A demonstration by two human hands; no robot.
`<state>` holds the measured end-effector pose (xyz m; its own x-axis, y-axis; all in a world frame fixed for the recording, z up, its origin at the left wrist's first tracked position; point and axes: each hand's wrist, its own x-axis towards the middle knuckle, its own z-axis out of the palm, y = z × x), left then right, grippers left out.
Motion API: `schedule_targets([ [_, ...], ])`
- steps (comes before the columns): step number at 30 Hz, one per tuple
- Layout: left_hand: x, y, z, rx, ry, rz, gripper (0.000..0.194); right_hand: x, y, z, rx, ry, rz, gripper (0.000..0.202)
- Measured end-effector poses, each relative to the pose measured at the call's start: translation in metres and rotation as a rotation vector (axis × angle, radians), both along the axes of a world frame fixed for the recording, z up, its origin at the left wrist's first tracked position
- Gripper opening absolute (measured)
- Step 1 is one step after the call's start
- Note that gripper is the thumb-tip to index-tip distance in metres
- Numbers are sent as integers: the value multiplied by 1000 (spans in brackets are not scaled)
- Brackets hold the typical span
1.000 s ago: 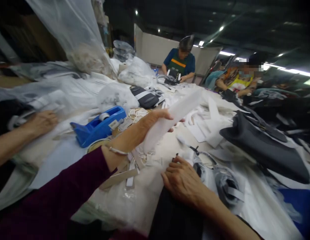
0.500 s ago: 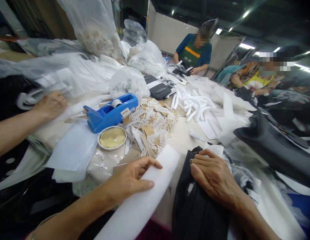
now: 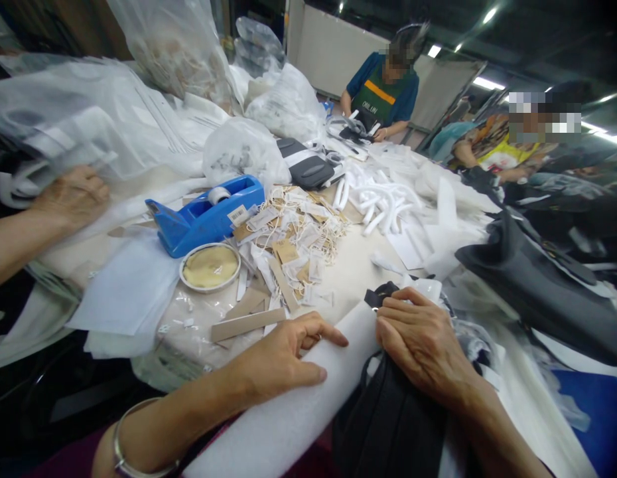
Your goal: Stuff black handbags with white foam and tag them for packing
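Note:
A long white foam sheet [image 3: 288, 421] slants up from the bottom edge, and my left hand [image 3: 288, 355] is closed on it, thumb and fingers over its near side. The sheet's upper end touches the black bag [image 3: 393, 425], which stands at the bottom centre right. My right hand [image 3: 420, 335] clasps the bag near its top, and a dark strap with a metal ring sticks out beside the knuckles. The fingers cover much of the bag's opening, so I cannot see inside.
Ahead lie a blue tape dispenser [image 3: 209, 216], a round tin of yellowish paste [image 3: 210, 267], a heap of string tags [image 3: 293, 245] and white tubes [image 3: 378, 199]. Another person's hand [image 3: 74, 196] is at the left. A black bag [image 3: 542, 285] lies right. Two co-workers sit beyond.
My left hand has brought the foam sheet rightward, so its end now meets the black bag. My right hand keeps its hold on the bag. The view has shifted slightly.

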<state>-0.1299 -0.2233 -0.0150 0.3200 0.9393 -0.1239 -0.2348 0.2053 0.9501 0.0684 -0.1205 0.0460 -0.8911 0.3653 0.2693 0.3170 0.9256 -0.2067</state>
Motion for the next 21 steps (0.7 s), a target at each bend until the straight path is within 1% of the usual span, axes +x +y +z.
schedule_targets([
  [3, 11, 6, -11, 61, 87, 76, 47, -3, 0, -3, 14, -17, 13, 36],
  [6, 22, 13, -15, 48, 116, 149, 49, -5, -1, -6, 23, -26, 18, 36],
  [8, 28, 17, -12, 10, 153, 168, 49, -6, 0, -8, 20, -25, 11, 37],
  [10, 32, 21, -6, -21, 236, 177, 48, -7, 0, -10, 14, -18, 7, 37],
  [12, 35, 24, -2, -17, 321, 186, 46, -7, 2, -12, 12, -12, 12, 38],
  [14, 36, 26, -2, -2, 343, 192, 44, -8, 3, -16, 15, -7, 20, 39],
  [16, 36, 27, -8, -14, 266, 184, 44, -9, 5, -20, 19, -9, 30, 39],
  [19, 36, 28, -20, -87, 44, 146, 45, -10, 5, -25, 16, -24, 38, 38],
  [21, 37, 28, -24, -122, -49, 135, 46, -10, 5, -26, 15, -26, 33, 39],
])
